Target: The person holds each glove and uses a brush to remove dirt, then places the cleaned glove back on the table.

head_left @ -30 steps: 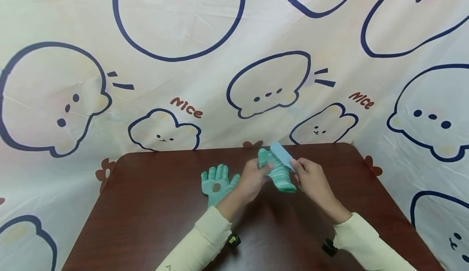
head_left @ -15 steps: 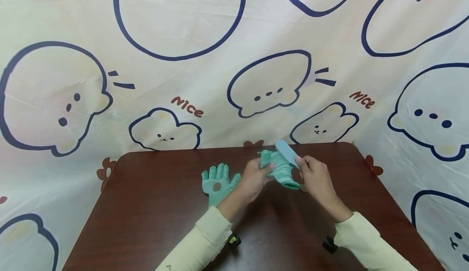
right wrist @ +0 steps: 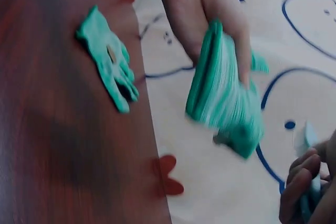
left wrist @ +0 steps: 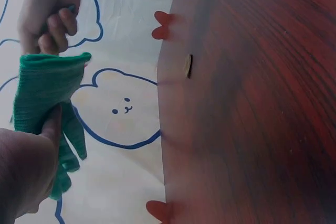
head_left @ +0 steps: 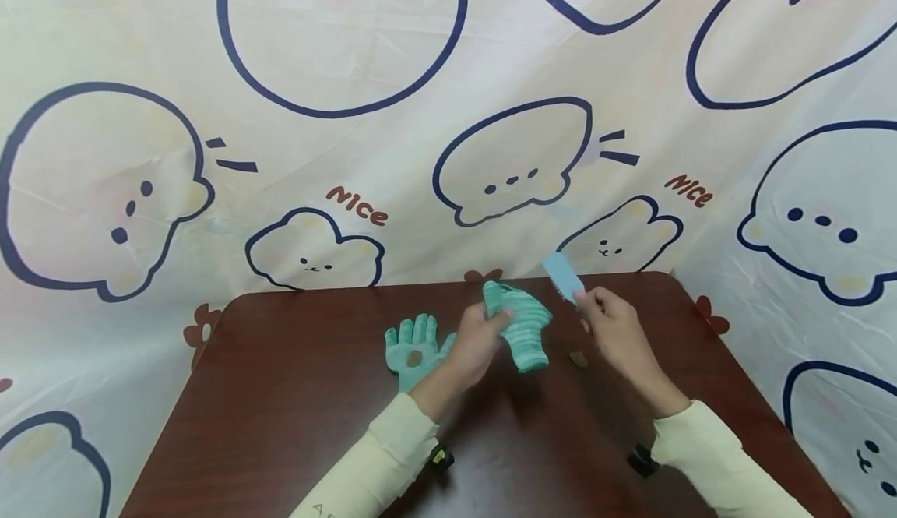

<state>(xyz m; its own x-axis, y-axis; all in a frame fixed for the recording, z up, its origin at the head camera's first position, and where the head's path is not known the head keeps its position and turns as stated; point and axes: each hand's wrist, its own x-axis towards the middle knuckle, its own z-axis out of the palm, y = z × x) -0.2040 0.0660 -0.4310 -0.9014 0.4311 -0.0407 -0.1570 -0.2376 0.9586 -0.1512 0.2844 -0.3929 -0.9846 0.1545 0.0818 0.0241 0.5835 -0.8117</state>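
My left hand [head_left: 479, 344] grips a green-and-white striped knit glove [head_left: 527, 329], thumb on top, held above the table. In the left wrist view, the glove's cuff [left wrist: 52, 61] points up and its fingers hang down. My right hand [head_left: 617, 333] pinches the handle of a light blue brush [head_left: 563, 275], whose head points up and left, apart from the glove. A second green glove [head_left: 409, 356] lies on the table with fingers spread and a brown spot [head_left: 414, 358] on its palm. My left forearm partly covers it.
A small flat brown piece [head_left: 578, 359] lies on the dark wooden table [head_left: 301, 417], between my hands. Behind the table's far edge hangs a white cloth [head_left: 392, 144] with cartoon outlines. Dark straps [head_left: 641, 460] sit at both wrists.
The brush has come off the held glove and moved up and right with my right hand. The held glove has shifted slightly left and turned. The brown piece on the table now shows fully.
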